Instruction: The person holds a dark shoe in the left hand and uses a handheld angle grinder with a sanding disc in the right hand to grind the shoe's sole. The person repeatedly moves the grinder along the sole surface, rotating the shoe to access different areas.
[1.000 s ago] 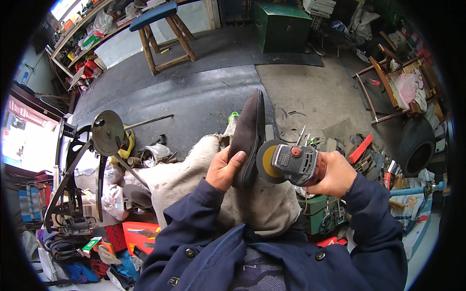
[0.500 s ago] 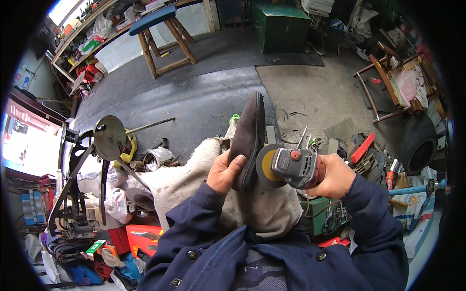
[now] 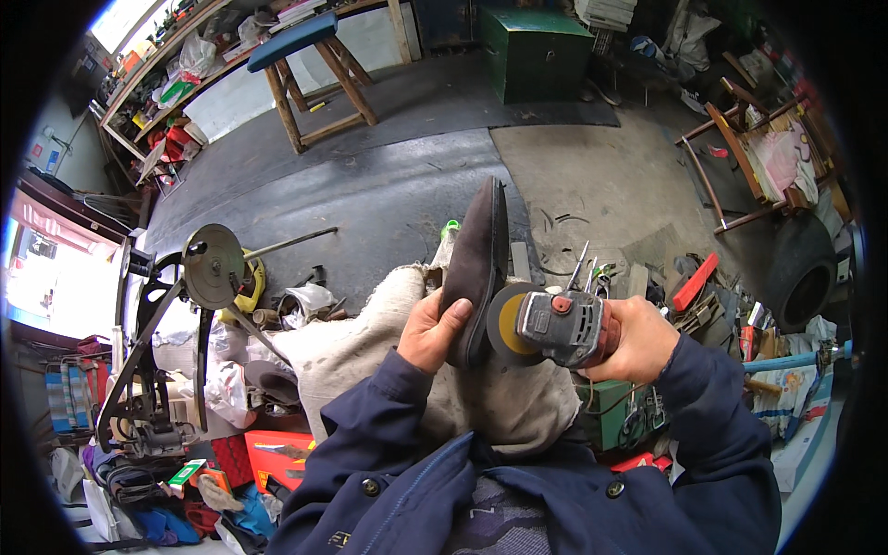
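Note:
Over my lap, a dark suede shoe points toe away from me, turned on its side with the sole edge to the right. My left hand grips it near the heel, thumb across the upper. In my right hand is an angle grinder, grey and red, held by its body. Its round disc, dark with a yellow centre, sits against or right beside the sole edge by the heel; contact cannot be told. A pale spotted cloth covers my lap beneath the shoe.
At left stands a black hand-cranked machine with a wheel. To the right are a green toolbox, scattered hand tools and a red bar-shaped piece. A blue-topped stool, a green chest and a wooden chair stand farther off.
The shoe, both hands and the grinder shift very slightly in the picture, along with the whole scene. My grip on each thing stays the same.

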A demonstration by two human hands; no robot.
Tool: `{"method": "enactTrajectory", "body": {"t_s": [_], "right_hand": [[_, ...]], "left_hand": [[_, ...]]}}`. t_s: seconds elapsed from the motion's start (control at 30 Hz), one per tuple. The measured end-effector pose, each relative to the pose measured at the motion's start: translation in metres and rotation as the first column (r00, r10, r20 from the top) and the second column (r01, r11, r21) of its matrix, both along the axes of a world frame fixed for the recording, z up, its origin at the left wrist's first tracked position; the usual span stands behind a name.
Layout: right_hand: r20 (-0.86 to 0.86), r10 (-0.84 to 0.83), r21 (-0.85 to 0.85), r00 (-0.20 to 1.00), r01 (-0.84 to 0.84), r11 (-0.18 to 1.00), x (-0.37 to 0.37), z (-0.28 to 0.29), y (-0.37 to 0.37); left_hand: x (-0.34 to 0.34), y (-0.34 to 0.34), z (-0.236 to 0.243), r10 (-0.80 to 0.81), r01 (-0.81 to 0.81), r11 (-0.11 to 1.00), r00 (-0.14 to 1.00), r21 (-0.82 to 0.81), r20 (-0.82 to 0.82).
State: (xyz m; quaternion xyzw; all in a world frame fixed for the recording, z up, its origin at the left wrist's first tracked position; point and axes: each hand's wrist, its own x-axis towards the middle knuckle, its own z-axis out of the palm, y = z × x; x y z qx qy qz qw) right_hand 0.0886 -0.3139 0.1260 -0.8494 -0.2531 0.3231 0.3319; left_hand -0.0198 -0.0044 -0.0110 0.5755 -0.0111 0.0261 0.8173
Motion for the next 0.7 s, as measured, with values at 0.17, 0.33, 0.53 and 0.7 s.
{"method": "enactTrajectory", "body": {"t_s": [0.17, 0.33, 0.53, 0.7], "right_hand": [[-0.244, -0.16, 0.111, 0.957, 0.192, 0.975, 0.003, -0.014, -0.002], [-0.095, -0.027, 0.036, 0.995, 0.03, 0.999, -0.002, 0.0, -0.001], [-0.088, -0.031, 0.037, 0.996, 0.034, 0.999, 0.002, -0.001, 0.003], [-0.225, -0.129, 0.157, 0.966, 0.166, 0.973, 0.0, -0.005, -0.001]], "left_hand": [[0.0, -0.001, 0.0, 0.002, -0.002, 1.0, 1.0, -0.005, 0.001], [0.0, -0.002, 0.001, 0.0, -0.001, 1.0, 1.0, -0.025, -0.009], [0.0, -0.001, 0.001, 0.009, -0.009, 1.0, 1.0, -0.02, -0.004], [0.001, -0.001, 0.0, 0.006, -0.006, 1.0, 1.0, 0.002, 0.0]]}}
